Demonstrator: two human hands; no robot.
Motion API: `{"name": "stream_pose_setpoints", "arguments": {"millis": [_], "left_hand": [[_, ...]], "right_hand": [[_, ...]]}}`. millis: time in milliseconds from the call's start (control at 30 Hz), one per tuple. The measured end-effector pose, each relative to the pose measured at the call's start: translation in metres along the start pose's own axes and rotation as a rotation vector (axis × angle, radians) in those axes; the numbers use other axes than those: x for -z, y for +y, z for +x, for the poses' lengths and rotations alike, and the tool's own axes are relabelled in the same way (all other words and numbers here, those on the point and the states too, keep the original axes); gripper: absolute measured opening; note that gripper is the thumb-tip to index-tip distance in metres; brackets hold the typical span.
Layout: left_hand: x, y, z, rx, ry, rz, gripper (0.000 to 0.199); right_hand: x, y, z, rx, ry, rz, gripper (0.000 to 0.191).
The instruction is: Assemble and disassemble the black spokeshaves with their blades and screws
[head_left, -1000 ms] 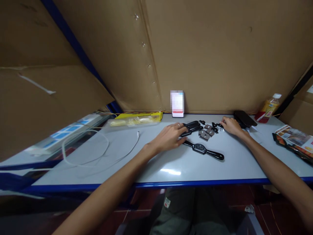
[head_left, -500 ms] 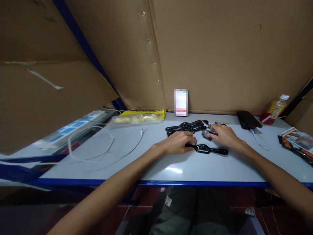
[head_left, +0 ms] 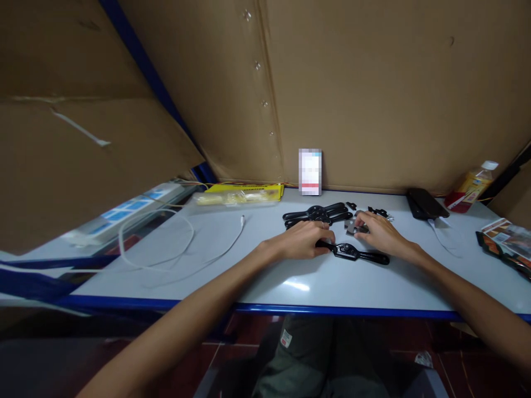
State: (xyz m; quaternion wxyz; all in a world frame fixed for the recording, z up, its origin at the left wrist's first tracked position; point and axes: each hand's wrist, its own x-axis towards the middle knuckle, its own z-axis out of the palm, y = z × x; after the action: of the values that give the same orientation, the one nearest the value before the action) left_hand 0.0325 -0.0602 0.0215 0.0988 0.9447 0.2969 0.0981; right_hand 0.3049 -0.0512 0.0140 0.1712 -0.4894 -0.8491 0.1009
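in the head view, the near end of a black two-handled tool (head_left: 347, 251) is held in the left hand (head_left: 305, 240), its fingers curled nearly closed on the handle; the tool is laid flat on the pale tabletop (head_left: 398, 290), its other handle pointed to the right. the right hand (head_left: 381, 231) is lowered over the grey metal plates (head_left: 349, 225), thumb and fingers bent close together; plates are touched, but whether one is gripped cannot be told.

more black tools (head_left: 317, 213) are grouped just behind the left hand. a small black part (head_left: 352, 205) is placed behind the plates, and other black parts (head_left: 378, 211) are seen beyond the right hand, with small silver pieces (head_left: 390, 218) beside them.

a lit phone (head_left: 310, 174) is propped upright against the cardboard (head_left: 365, 99). a dark case (head_left: 429, 204), a bottle (head_left: 475, 188) and a packet (head_left: 508, 237) are set at the right; a yellow package (head_left: 269, 192), a white cable (head_left: 243, 222) and a power strip (head_left: 120, 218) are seen at the left.
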Motion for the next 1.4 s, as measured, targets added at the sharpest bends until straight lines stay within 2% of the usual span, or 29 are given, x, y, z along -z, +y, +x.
{"name": "stream_pose_setpoints", "arguments": {"millis": [200, 367, 567, 667, 800, 900, 1067, 1167, 1400], "left_hand": [[0.001, 0.002, 0.001, 0.014, -0.001, -0.006, 0.024], [0.001, 0.002, 0.001, 0.014, -0.008, -0.003, 0.023], [0.001, 0.0, 0.0, -0.003, 0.001, -0.008, 0.024], [0.001, 0.0, 0.0, -0.016, 0.004, 0.009, 0.026], [0.001, 0.001, 0.0, -0.027, 0.007, 0.067, 0.028], [-0.001, 0.001, 0.0, -0.047, 0.024, 0.107, 0.029], [-0.002, 0.002, -0.001, -0.071, 0.045, 0.142, 0.029], [-0.001, 0.004, -0.001, -0.077, 0.029, 0.16, 0.029], [-0.002, 0.004, 0.0, -0.076, 0.048, 0.14, 0.031]], "right_hand": [[0.003, 0.007, 0.004, -0.049, -0.046, 0.103, 0.026], [0.003, 0.008, 0.007, -0.124, -0.019, 0.164, 0.035], [0.008, 0.002, 0.005, -0.122, 0.011, 0.197, 0.011], [0.011, -0.001, 0.003, -0.128, 0.034, 0.333, 0.003], [0.009, -0.005, 0.003, -0.177, -0.045, 0.637, 0.013], [0.003, -0.01, 0.003, -0.177, -0.129, 0.758, 0.019], [-0.007, -0.015, 0.002, -0.196, -0.139, 0.71, 0.016], [-0.01, -0.012, 0.003, -0.151, -0.111, 0.656, 0.013], [-0.016, -0.006, 0.005, -0.039, -0.137, 0.537, 0.016]]}}
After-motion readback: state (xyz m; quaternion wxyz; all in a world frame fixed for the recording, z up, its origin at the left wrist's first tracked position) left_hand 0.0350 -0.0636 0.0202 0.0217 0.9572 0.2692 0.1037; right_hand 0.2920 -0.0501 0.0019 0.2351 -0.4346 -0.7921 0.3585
